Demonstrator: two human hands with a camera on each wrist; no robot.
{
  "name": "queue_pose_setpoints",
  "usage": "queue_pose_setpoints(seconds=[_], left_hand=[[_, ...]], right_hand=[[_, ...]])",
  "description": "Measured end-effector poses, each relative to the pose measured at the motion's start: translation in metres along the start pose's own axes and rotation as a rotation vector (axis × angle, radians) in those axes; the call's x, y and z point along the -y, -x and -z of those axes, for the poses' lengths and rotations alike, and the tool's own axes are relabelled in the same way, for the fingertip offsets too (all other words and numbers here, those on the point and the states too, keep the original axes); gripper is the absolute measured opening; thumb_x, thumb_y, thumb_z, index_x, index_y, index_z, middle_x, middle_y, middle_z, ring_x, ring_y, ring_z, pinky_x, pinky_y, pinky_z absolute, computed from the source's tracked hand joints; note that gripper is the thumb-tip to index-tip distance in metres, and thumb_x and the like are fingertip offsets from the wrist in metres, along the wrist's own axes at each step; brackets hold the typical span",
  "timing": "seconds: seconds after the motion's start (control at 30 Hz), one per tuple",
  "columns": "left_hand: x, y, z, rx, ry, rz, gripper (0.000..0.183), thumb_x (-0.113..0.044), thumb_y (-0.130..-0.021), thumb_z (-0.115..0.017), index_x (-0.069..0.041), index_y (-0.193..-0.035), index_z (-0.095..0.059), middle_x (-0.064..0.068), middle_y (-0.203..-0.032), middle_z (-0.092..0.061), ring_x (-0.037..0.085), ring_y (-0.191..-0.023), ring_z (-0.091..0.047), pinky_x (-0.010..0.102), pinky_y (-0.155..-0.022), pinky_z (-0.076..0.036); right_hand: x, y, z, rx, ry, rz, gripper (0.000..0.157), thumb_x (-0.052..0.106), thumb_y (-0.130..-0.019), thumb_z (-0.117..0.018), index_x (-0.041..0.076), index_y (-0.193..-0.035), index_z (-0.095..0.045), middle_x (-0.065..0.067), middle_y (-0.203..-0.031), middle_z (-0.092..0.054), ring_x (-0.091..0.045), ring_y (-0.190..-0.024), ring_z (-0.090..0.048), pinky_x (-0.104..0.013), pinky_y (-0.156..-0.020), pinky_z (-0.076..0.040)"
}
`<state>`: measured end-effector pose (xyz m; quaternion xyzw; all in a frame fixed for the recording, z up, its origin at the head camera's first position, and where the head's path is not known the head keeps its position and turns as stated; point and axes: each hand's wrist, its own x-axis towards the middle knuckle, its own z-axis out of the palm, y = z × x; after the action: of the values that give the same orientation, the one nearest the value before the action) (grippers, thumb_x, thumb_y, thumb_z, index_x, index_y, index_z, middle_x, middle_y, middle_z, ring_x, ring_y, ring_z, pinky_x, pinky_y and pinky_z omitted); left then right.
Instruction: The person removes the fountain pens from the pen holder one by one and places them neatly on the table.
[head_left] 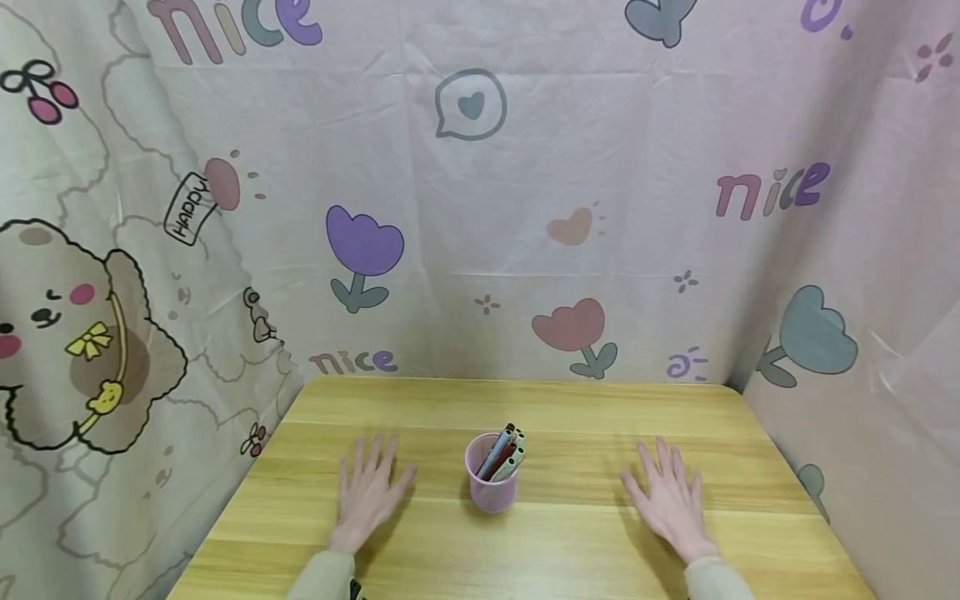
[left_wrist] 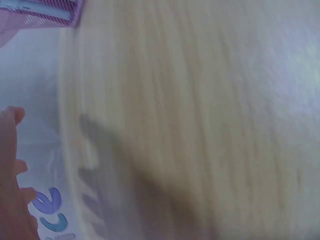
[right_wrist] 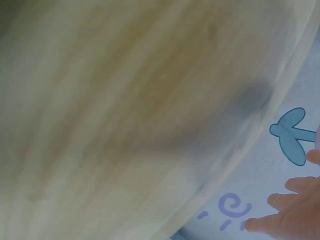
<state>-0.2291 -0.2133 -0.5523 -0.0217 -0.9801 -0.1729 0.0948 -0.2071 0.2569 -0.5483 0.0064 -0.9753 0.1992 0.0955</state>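
Wood-grain table [head_left: 570, 542]; printed cloth [head_left: 480, 208] hangs far, left, right. Pink cup [head_left: 493, 497] of pens [head_left: 505, 457] between left hand [head_left: 367, 493] and right hand [head_left: 670, 497], both with fingers spread.

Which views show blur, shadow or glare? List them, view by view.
Head: cup and pens fairly sharp, soft shadows beside left hand and right hand; left wrist: pale glare on table at right, finger shadows lower down; right wrist: table grain heavily blurred, dark smudgy shadow near its edge, cloth print crisper.

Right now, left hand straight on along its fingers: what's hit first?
Probably the printed curtain behind the table; the left hand would pass left of the pink cup. Depth is unclear.
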Motion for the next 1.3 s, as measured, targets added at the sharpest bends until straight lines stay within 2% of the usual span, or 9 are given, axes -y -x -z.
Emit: queue_pose_setpoints(seconds=[0.17, 0.3, 0.43, 0.53, 0.63, 0.73, 0.87, 1.1, 1.3], left_hand=[[-0.016, 0.001, 0.008, 0.021, 0.134, -0.108, 0.07, -0.051, -0.102, -0.048, -0.009, -0.156, -0.035, 0.022, -0.163, -0.031, 0.051, -0.151, -0.021, 0.074, -0.124, -0.011], [-0.032, 0.002, 0.014, 0.094, 0.344, -0.202, 0.069, -0.043, -0.1, -0.055, -0.007, -0.156, -0.035, 0.022, -0.162, -0.032, 0.05, -0.15, -0.025, 0.074, -0.123, -0.013], [-0.047, 0.002, 0.015, 0.222, 0.546, -0.234, 0.072, -0.039, -0.099, -0.061, -0.012, -0.158, -0.031, 0.021, -0.165, -0.026, 0.049, -0.151, -0.024, 0.077, -0.12, -0.018], [-0.056, 0.0, 0.014, 0.307, 0.632, -0.229, 0.078, -0.041, -0.095, -0.067, -0.02, -0.16, -0.028, 0.017, -0.167, -0.023, 0.047, -0.152, -0.024, 0.08, -0.116, -0.022], [-0.063, -0.005, 0.012, 0.349, 0.657, -0.235, 0.085, -0.043, -0.09, -0.073, -0.023, -0.16, -0.027, 0.013, -0.168, -0.025, 0.046, -0.152, -0.026, 0.081, -0.115, -0.023], [-0.067, -0.01, 0.01, 0.341, 0.647, -0.278, 0.088, -0.041, -0.088, -0.076, -0.016, -0.159, -0.031, 0.018, -0.165, -0.03, 0.048, -0.149, -0.03, 0.079, -0.115, -0.025], [-0.072, -0.016, 0.009, 0.337, 0.639, -0.31, 0.088, -0.038, -0.086, -0.079, -0.008, -0.156, -0.034, 0.023, -0.161, -0.035, 0.049, -0.147, -0.034, 0.077, -0.116, -0.028], [-0.082, -0.027, 0.007, 0.378, 0.651, -0.367, 0.09, -0.037, -0.086, -0.079, -0.004, -0.156, -0.033, 0.025, -0.159, -0.037, 0.051, -0.143, -0.038, 0.076, -0.115, -0.032], [-0.083, -0.033, 0.002, 0.401, 0.697, -0.427, 0.089, -0.033, -0.087, -0.078, 0.004, -0.154, -0.032, 0.027, -0.156, -0.041, 0.048, -0.141, -0.044, 0.067, -0.118, -0.036]], right_hand=[[0.009, -0.003, 0.0, -0.106, -0.044, 0.135, 0.065, 0.033, -0.097, -0.064, 0.001, -0.15, -0.042, -0.031, -0.157, -0.033, -0.056, -0.138, -0.037, -0.081, -0.109, -0.031], [0.023, -0.005, -0.002, -0.189, -0.15, 0.271, 0.061, 0.015, -0.086, -0.076, 0.0, -0.14, -0.053, -0.026, -0.141, -0.055, -0.049, -0.124, -0.054, -0.074, -0.1, -0.047], [0.04, -0.007, -0.003, -0.189, -0.265, 0.344, 0.055, 0.006, -0.079, -0.08, 0.0, -0.131, -0.061, -0.016, -0.12, -0.067, -0.034, -0.107, -0.063, -0.056, -0.09, -0.059], [0.052, -0.01, -0.005, -0.164, -0.363, 0.424, 0.05, 0.003, -0.078, -0.079, 0.0, -0.126, -0.064, -0.007, -0.104, -0.069, -0.023, -0.09, -0.063, -0.036, -0.077, -0.062], [0.063, -0.015, -0.006, -0.126, -0.479, 0.516, 0.044, 0.0, -0.079, -0.078, 0.001, -0.121, -0.065, -0.005, -0.093, -0.067, -0.013, -0.08, -0.061, -0.025, -0.068, -0.061], [0.073, -0.019, -0.006, -0.066, -0.596, 0.572, 0.039, 0.0, -0.082, -0.076, 0.002, -0.12, -0.066, -0.009, -0.088, -0.067, -0.003, -0.076, -0.058, -0.023, -0.065, -0.06], [0.087, -0.023, -0.004, 0.025, -0.704, 0.594, 0.035, 0.003, -0.087, -0.074, 0.002, -0.121, -0.066, -0.009, -0.086, -0.068, 0.001, -0.075, -0.059, -0.021, -0.065, -0.06], [0.111, -0.028, -0.002, 0.103, -0.735, 0.608, 0.031, 0.007, -0.09, -0.073, 0.001, -0.12, -0.068, -0.005, -0.08, -0.066, 0.003, -0.071, -0.056, -0.019, -0.059, -0.057], [0.126, -0.034, -0.003, 0.186, -0.723, 0.644, 0.03, 0.011, -0.093, -0.07, 0.001, -0.121, -0.068, -0.005, -0.071, -0.063, 0.007, -0.062, -0.046, -0.015, -0.049, -0.047]])
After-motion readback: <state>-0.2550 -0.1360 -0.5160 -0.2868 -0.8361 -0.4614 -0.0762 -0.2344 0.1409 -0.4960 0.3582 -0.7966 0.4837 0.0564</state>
